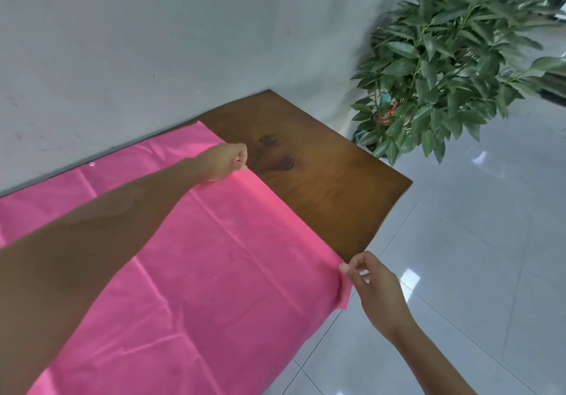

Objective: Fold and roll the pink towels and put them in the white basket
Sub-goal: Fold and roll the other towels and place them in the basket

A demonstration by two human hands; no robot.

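Observation:
A large pink towel (214, 256) lies spread flat over a dark wooden table (321, 180), creased in several lines. My left hand (225, 161) reaches far across and pinches the towel's right edge near its far corner. My right hand (367, 275) pinches the near right corner of the towel, at the table's front edge, where the cloth hangs slightly over. The white basket is not in view.
The bare right end of the table shows dark knots in the wood. A grey wall runs along the table's far side. A leafy potted plant (453, 57) stands on the glossy tiled floor (474, 256) beyond the table's right end.

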